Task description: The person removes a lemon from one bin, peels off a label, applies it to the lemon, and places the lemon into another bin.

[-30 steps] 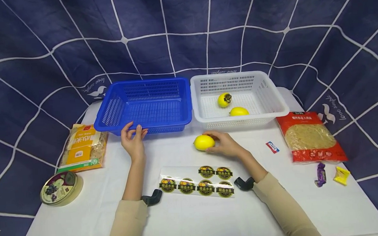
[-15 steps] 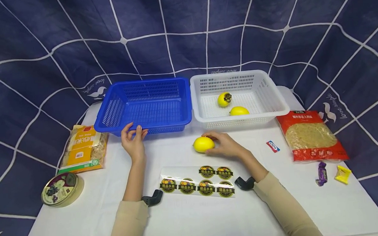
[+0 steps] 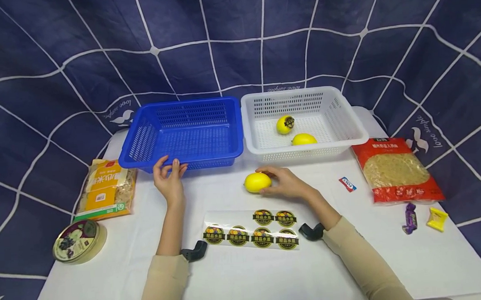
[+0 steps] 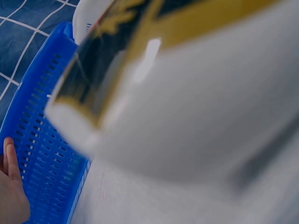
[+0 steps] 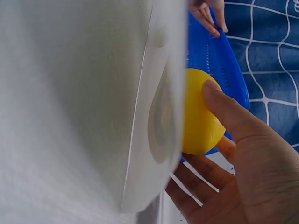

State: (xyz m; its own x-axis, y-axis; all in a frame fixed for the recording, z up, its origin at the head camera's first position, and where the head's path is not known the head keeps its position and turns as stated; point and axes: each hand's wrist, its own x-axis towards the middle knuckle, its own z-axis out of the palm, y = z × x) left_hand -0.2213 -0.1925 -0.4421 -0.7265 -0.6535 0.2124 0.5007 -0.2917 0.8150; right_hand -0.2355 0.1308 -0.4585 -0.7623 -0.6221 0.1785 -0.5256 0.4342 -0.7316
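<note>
My right hand (image 3: 288, 183) pinches a yellow lemon (image 3: 256, 182) between thumb and fingers, over the white table in front of the baskets. Up close in the right wrist view, the thumb presses on the lemon (image 5: 200, 114) and the lower fingers are spread. My left hand (image 3: 170, 180) is at the near side of the blue basket (image 3: 184, 164), its fingers loosely bent at the rim. Whether it bears on the rim cannot be told. Between the forearms lies a clear sheet of round fruit stickers (image 3: 250, 231), blurred and large in the left wrist view.
A white basket (image 3: 310, 148) holds a lemon with a sticker (image 3: 284, 125) and a plain lemon (image 3: 304, 139). To the right are a red food bag (image 3: 396, 169) and small wrapped sweets (image 3: 409, 218). To the left, a grain bag (image 3: 105, 188) and round tin (image 3: 79, 241).
The right hand and its lemon have shifted very slightly to the left. The left hand keeps its place by the blue basket, and the view has tilted a little.
</note>
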